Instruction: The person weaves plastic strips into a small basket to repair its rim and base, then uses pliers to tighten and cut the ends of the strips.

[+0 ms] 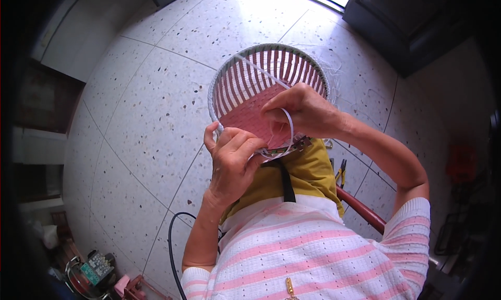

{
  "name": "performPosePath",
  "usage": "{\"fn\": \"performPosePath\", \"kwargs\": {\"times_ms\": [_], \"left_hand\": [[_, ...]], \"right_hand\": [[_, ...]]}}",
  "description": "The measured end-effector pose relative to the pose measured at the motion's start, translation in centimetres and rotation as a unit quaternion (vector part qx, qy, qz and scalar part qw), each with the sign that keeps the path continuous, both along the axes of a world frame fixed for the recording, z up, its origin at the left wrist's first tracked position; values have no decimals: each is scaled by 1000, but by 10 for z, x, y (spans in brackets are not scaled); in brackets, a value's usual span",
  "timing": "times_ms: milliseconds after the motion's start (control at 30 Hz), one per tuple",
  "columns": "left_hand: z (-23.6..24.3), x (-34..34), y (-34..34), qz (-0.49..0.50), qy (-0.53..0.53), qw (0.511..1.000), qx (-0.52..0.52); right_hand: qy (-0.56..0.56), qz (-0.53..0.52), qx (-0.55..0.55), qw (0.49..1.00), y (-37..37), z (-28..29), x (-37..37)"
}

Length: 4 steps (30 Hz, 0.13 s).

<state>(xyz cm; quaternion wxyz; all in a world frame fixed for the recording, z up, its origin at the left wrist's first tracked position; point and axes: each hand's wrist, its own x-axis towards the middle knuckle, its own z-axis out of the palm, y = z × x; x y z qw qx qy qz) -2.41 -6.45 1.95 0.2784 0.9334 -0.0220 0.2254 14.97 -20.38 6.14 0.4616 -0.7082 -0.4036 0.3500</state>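
A round woven basket (210,95) with pink and white strips rests at my lap, its mouth facing up. Its rim is wrapped in pale strip. My left hand (232,153) is closed on the near left part of that rim. Over the basket's opening, my right hand (309,111) pinches a thin white plastic strip (263,73). One length of the strip runs from this hand toward the far left rim, and another curves in a loop down to the near rim by my left fingers. Small metal clips (302,144) sit on the near right rim.
Yellow-handled pliers (341,172) lie right of my lap, close to a dark red wooden bar (362,212). Loose pale strips (342,73) are scattered beyond the basket's right side. A black cable (171,242) curves at my left. Dark furniture (402,28) stands at far right.
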Motion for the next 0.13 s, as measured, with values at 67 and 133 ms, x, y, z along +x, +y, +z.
{"fn": "performPosePath", "kwargs": {"times_ms": [67,133], "left_hand": [[-1,0,-1,2,-4,1000,-1],[1,0,-2,4,-9,1000,0]], "right_hand": [[-47,16,4,999,2,-7,0],[-144,51,-8,988,4,-7,-2]]}}
